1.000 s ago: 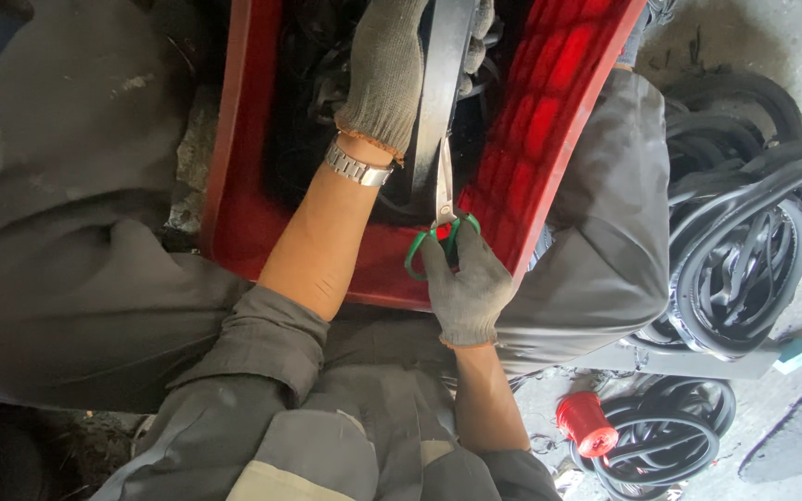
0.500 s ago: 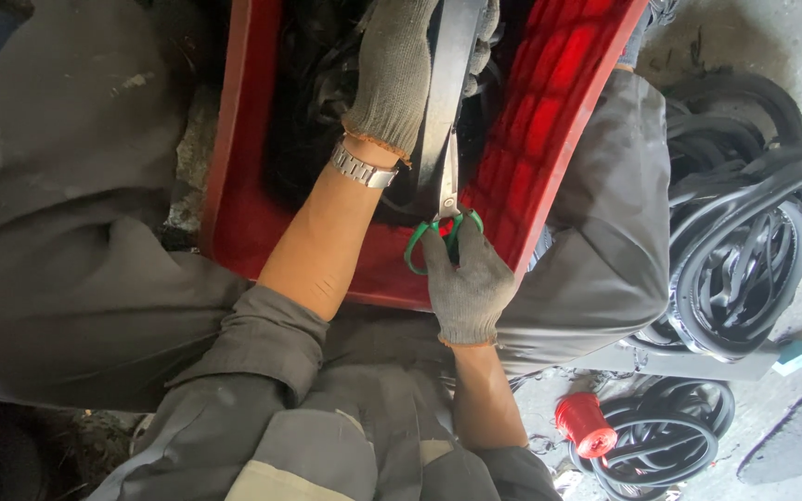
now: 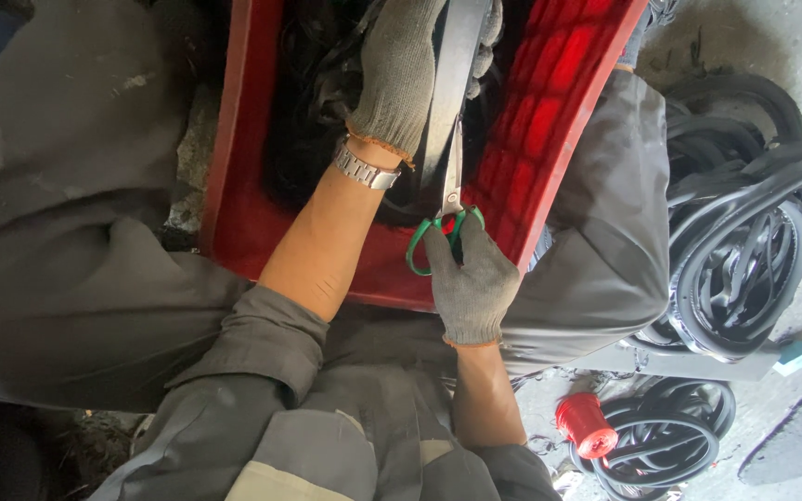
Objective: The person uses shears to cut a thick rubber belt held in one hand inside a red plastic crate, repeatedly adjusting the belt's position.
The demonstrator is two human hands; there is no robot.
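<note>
The grey strip (image 3: 455,83) hung over the red crate (image 3: 549,121), pinched near its top in the closed, gloved left hand (image 3: 401,74), and it looked thin, light and bendy, best held taut just above the cut. The gloved right hand (image 3: 471,283) was curled shut around the green-handled scissors (image 3: 445,218), whose blades lay against the strip. The strip's upper end ran out of view, the blade tips were hard to make out, and the crate's dark contents stayed unclear.

Red, grey, green and black
A red crate (image 3: 549,121); grey knit gloves (image 3: 401,74); green-handled scissors (image 3: 443,232); a grey strip (image 3: 452,83); black rubber rings (image 3: 744,250); a red cap (image 3: 587,425).
</note>
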